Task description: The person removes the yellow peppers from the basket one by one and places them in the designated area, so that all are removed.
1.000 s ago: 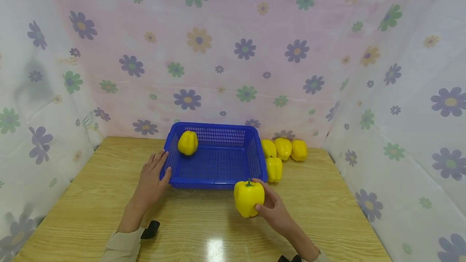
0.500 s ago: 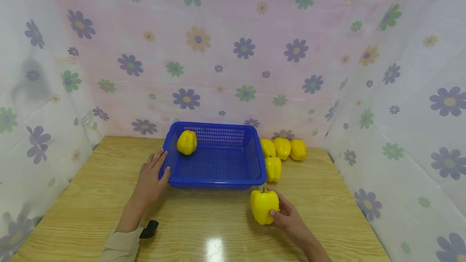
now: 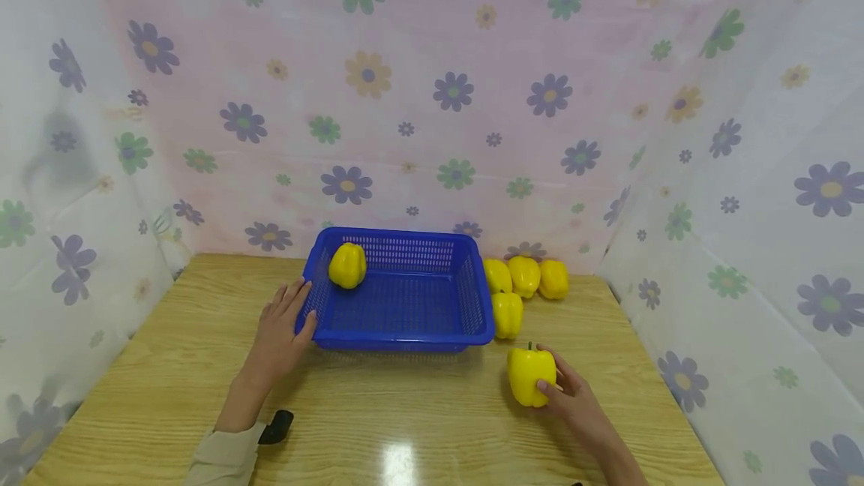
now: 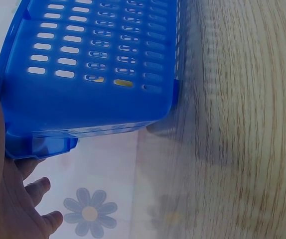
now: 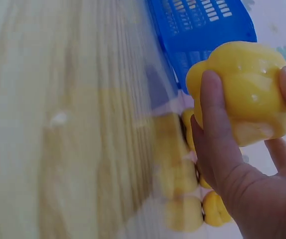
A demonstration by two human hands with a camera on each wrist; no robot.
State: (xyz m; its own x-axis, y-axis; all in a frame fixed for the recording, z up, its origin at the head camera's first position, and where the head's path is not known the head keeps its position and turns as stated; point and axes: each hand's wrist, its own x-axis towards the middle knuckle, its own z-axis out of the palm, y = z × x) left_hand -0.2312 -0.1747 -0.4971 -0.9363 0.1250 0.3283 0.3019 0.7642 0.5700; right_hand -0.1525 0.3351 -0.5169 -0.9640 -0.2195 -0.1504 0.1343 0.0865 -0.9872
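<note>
My right hand grips a yellow bell pepper with a green stem, off the basket's front right corner. In the right wrist view the fingers and thumb wrap the pepper's sides, above the table. At the left, my left hand rests on the rim of a blue plastic basket, fingers spread. Its fingers show beyond the rim in the left wrist view. One yellow bell pepper sits inside, in the basket's back left part.
Several more yellow bell peppers are bunched against the basket's right side, near the back wall. A wooden table lies under everything. Flower-printed cloth hangs behind and along both sides.
My right hand has carried its bell pepper rightward, from in front of the basket's front right corner to beyond it. My left hand and the basket have stayed in place.
</note>
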